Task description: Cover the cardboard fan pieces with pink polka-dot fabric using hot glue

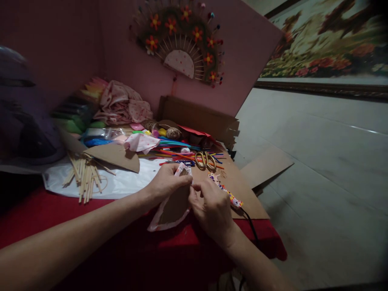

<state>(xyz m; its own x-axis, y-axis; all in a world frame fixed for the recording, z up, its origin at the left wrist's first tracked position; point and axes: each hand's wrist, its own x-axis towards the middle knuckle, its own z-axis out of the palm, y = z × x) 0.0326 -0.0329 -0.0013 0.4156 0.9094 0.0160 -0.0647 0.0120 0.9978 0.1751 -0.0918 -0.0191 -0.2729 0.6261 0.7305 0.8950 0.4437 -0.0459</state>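
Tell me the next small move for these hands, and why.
I'd probably have the right hand press the cloth edge flat near the cardboard's upper end, with the left hand steadying it. The cloth borders the cardboard, the left hand grips that upper end, and the right fingertips are at the edge beside it.

Left grip [166, 181] on fabric-edged cardboard [174, 207], right grip [212, 207] pinching its edge, gold-handled scissors [197, 161] beyond

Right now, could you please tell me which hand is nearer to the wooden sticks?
Left. The left hand is to the right of the wooden sticks; the right hand is farther right, past the left hand.
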